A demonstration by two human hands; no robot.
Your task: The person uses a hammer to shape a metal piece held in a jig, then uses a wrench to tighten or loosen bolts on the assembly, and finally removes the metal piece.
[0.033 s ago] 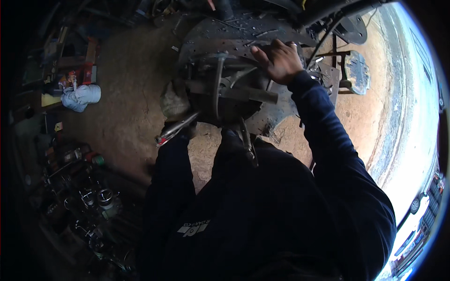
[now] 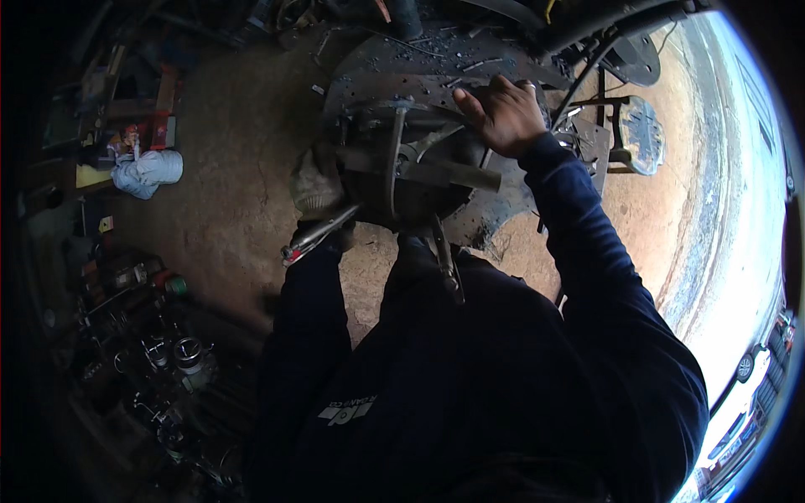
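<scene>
A round dark metal workpiece with a curved bar (image 2: 397,151) and a grey crosspiece (image 2: 470,175) lies against a steel table (image 2: 394,57). At its upper right is my bare right hand (image 2: 509,119), its fingers curled down out of sight and the thumb standing apart. What they grip is hidden. On the left edge, my left hand (image 2: 317,186) wears a pale work glove, with its fingers hidden by the workpiece. Red-marked locking pliers (image 2: 323,233) stick out beside the glove. A second pair of locking pliers (image 2: 447,267) hangs at the near edge.
Metal scraps and bits litter the table's far part. A worn chair (image 2: 639,134) stands to the right, with a dark cable (image 2: 580,80) by my right hand. A light cloth bundle (image 2: 148,173) is at left, and metal parts (image 2: 188,355) lie at the lower left.
The view has shifted slightly, so the table sits a little lower in the picture. Both hands keep their places on the workpiece.
</scene>
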